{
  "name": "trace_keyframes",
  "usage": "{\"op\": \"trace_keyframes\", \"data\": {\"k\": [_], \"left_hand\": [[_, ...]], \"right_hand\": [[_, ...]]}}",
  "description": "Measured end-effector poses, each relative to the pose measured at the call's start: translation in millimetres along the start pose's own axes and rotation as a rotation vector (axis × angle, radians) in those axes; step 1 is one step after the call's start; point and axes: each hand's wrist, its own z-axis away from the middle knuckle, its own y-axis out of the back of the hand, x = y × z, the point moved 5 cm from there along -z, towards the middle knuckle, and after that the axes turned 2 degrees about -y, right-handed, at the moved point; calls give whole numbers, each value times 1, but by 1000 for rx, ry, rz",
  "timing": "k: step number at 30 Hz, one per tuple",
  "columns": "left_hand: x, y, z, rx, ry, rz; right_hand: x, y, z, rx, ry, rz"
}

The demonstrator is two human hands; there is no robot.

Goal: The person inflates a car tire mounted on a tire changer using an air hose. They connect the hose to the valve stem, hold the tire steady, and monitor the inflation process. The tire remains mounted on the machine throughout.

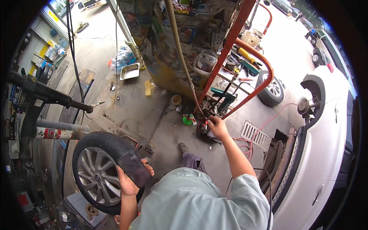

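Left hand (132, 184): closed round a dark, flat, glossy rectangular slab (134, 166), thumb on the near edge, fingertips at the far edge. Gripping by the edges presumably leaves its broad face uncovered and tilted toward the wearer. The slab sits in front of a silver multi-spoke wheel with a black rubber tyre (97, 176), overlapping its right side; whether they touch, cannot tell.

Right hand (217, 127): arm extended, fingers bent down at the foot of a red tubular metal frame (264, 63), near the lower end of a tan hanging hose (179, 50). Fingertips are partly hidden; cannot tell whether anything is held.

Around the hands: the wheel stands on edge beside a dark metal machine arm (53, 94), probably braced there, though its support is obscured. A small green bottle with a red top (188, 119) stands on the floor left of the right hand.

Farther out: a second silver-spoked wheel (270, 90) lies beyond the frame; a white car (322, 142) occupies the right side, one wheel hub (303, 106) bare.
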Motion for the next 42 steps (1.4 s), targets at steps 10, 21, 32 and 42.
{"op": "trace_keyframes", "data": {"k": [10,21,32,42], "left_hand": [[7,12,8,102,-112,196],[-41,103,187,334,-509,347],[-102,221,489,616,-932,799],[-107,335,625,775,-1069,883]], "right_hand": [[-176,-6,-74,-85,284,-460],[-238,-237,70,-747,585,-73],[-347,-445,344,-1143,668,-154],[-398,-592,549,-1307,706,79]]}}
